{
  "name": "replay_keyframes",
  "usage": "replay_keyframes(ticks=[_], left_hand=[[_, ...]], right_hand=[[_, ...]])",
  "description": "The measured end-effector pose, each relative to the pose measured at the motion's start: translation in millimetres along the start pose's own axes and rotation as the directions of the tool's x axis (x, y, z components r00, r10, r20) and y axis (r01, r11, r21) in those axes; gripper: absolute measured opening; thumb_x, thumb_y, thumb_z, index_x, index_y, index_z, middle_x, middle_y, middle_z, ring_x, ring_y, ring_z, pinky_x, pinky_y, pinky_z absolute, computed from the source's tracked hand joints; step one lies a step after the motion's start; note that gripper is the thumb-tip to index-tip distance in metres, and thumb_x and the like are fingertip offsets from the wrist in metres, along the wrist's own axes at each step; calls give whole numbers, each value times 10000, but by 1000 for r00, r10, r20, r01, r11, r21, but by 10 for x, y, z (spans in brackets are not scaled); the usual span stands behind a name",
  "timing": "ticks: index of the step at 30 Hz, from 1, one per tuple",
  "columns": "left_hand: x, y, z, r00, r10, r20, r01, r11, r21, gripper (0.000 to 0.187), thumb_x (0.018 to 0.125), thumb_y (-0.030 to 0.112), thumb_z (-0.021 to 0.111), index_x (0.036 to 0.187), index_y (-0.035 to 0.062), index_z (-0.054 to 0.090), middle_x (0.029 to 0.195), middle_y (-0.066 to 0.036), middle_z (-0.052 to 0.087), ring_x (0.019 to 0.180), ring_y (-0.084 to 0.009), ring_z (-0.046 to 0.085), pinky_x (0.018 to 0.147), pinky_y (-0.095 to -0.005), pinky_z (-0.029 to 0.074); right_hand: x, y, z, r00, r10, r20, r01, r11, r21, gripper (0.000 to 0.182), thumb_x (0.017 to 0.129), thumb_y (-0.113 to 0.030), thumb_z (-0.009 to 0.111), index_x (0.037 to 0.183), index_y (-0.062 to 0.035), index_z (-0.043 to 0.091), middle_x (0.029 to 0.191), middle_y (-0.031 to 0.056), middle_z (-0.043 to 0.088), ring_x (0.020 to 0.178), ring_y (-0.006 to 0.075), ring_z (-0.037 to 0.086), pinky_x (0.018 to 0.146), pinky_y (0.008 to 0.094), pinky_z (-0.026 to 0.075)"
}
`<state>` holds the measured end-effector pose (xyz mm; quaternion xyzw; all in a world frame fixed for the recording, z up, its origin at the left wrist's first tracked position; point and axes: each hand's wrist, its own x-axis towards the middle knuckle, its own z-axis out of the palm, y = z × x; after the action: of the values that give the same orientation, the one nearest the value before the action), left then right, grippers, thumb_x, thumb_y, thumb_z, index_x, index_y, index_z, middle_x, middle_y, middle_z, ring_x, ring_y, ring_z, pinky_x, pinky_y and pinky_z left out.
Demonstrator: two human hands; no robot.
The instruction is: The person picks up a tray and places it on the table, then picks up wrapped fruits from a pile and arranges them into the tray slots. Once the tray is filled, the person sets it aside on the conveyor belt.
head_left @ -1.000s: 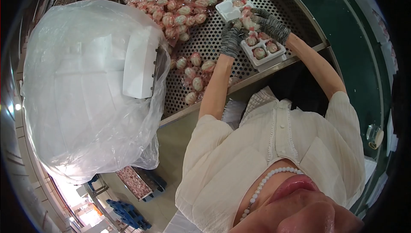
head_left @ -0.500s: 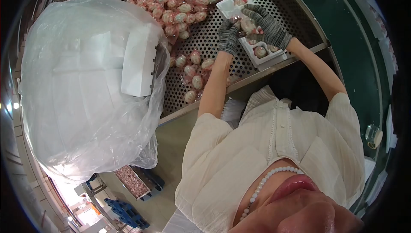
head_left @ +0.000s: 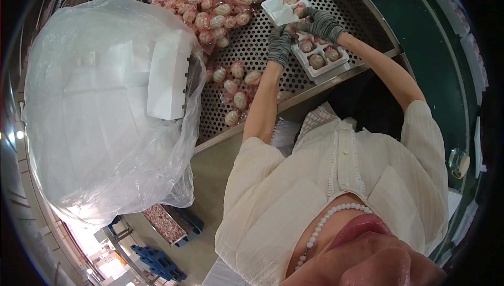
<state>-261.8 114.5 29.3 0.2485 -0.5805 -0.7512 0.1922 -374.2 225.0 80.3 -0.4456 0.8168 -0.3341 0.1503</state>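
Both hands wear grey striped gloves and meet over a perforated metal tray (head_left: 297, 84). My left hand (head_left: 280, 44) is closed at the near edge of an upper white compartment tray (head_left: 273, 10); what it pinches is too small to name. My right hand (head_left: 321, 25) bends its fingers around a wrapped reddish item at that tray's lower right corner. Wrapped round items sit in the upper tray. Just below the hands, a second white tray (head_left: 328, 68) holds several round wrapped items (head_left: 316, 61) in its compartments.
Many pink-wrapped items (head_left: 218, 7) are heaped at the back, with a smaller group (head_left: 240, 100) nearer. A large clear plastic bag (head_left: 105, 128) with white trays (head_left: 169, 76) stands at left. A green surface (head_left: 420, 39) lies right. Blue pallets (head_left: 157, 262) are on the floor.
My right hand has moved up and left, uncovering more of the lower tray and its round items. The upper tray has shifted slightly left, and another wrapped item shows in it.
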Motion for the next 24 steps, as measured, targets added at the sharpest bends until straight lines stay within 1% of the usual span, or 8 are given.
replay_keyframes(ticks=[2, 4, 8, 13, 16, 20, 22, 24], left_hand=[[74, -98, -1, 1000, 4, 0, -4, 999, -34, 126, 773, 89, 496, 814, 0, 575, 623, -27, 532, 553, -108, 499, 463, -222, 411], [213, -281, -26, 911, 413, -19, -275, 640, 718, 137, 734, 94, 506, 794, -8, 574, 621, -79, 541, 578, -160, 519, 509, -284, 434], [82, -172, 37, 780, 624, 43, -349, 376, 858, 138, 676, 102, 500, 758, 12, 563, 688, -182, 536, 637, -326, 515, 630, -405, 419], [17, -238, 40, 774, 630, 64, -341, 329, 881, 169, 691, 115, 497, 818, 20, 554, 830, -191, 518, 752, -337, 504, 671, -404, 423], [25, -251, 38, 819, 573, 20, -308, 410, 858, 188, 693, 82, 480, 851, 14, 557, 836, -188, 522, 753, -324, 510, 681, -395, 425], [-41, -225, 13, 845, 534, 37, -325, 458, 827, 227, 691, 49, 467, 895, 6, 555, 839, -182, 527, 759, -308, 514, 688, -383, 426], [-61, -194, -4, 908, 415, -60, -265, 679, 684, 264, 673, 38, 474, 923, 1, 550, 843, -180, 526, 770, -295, 512, 704, -371, 422], [-131, -149, 12, 878, 478, -7, -307, 574, 759, 277, 660, 41, 481, 925, 2, 550, 846, -180, 524, 771, -297, 510, 706, -372, 422]], right_hand=[[110, 48, 58, 999, -53, 4, 54, 996, -65, 470, 687, -453, 568, 873, -24, 524, 716, 145, 548, 658, 267, 538, 625, 344, 437], [284, 251, 263, 993, -100, -61, 81, 964, -255, 441, 702, -436, 538, 869, -28, 523, 732, 157, 543, 651, 288, 530, 622, 358, 435], [197, 2, 126, 991, -122, 58, 134, 943, -306, 467, 710, -453, 514, 915, -34, 527, 827, 176, 538, 710, 292, 539, 648, 359, 438], [63, 194, 133, 894, -442, 69, 434, 823, -367, 369, 660, -224, 630, 958, -32, 527, 846, 176, 538, 779, 304, 539, 692, 352, 438], [123, -298, -105, 934, -109, 341, 249, 882, -400, 330, 666, -224, 619, 917, -29, 529, 836, 167, 544, 753, 293, 548, 669, 351, 442], [532, -43, 227, 893, -190, 407, 412, 708, -574, 273, 695, -278, 575, 808, -32, 547, 672, 147, 555, 630, 289, 553, 567, 378, 435], [589, 63, 313, 892, -202, 405, 423, 690, -588, 246, 700, -277, 548, 732, -33, 550, 619, 145, 544, 607, 279, 545, 570, 369, 436], [507, -29, 216, 875, -266, 406, 458, 729, -509, 211, 687, -244, 564, 714, -35, 552, 617, 144, 540, 596, 277, 540, 562, 364, 437]])
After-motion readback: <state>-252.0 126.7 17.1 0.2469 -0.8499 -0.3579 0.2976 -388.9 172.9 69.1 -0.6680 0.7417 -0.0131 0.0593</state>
